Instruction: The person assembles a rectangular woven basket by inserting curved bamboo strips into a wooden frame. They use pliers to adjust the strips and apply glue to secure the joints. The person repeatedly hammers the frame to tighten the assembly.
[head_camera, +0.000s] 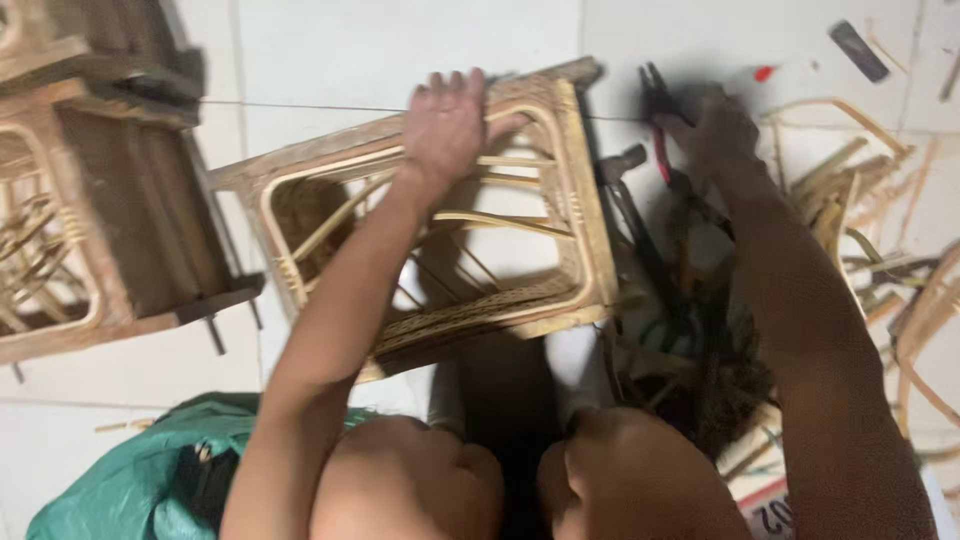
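Lying on its side on the white tiled floor (400, 40), straight ahead: a square tan rattan stool frame (560, 215) with curved cane braces inside. Left hand (445, 125) clasped over its top rail. Right hand (715, 130) gripping red-handled pliers (660, 125) beside the frame. Lower right, a white label with red edge (765, 505).

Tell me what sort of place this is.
Probably a small rattan furniture workshop on a tiled floor. The left hand steadies a cane stool frame, the right hand reaches red-handled pliers, and cane offcuts lie about.
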